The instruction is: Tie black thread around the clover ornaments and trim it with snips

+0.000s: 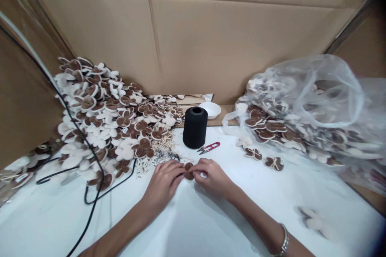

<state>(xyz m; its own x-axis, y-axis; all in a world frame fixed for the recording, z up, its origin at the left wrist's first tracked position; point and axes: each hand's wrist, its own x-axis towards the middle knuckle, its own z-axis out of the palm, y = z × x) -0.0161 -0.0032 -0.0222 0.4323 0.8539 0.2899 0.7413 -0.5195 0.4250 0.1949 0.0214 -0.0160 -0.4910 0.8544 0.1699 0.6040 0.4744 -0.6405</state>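
Note:
My left hand (165,178) and my right hand (212,178) meet over the white table (193,225). Between their fingertips is a small brown padded fabric flower (189,171), pinched from both sides and partly covered by the fingers. Just behind the hands stands a black thread cone (195,128), upright, with red-handled thread snips (209,147) lying at its base. Close to my left fingers is a scatter of short cream cord bows (164,144). Two brown flowers with cream bows, one of them a bow-tied flower (274,163), lie to the right.
A big heap of brown-and-white fabric flowers (102,108) fills the left. A clear plastic bag (328,96) of similar pieces sits at right. A white bowl (210,110) stands behind the cone. A black cable (96,156) crosses the left side; cardboard walls (241,40) enclose the table.

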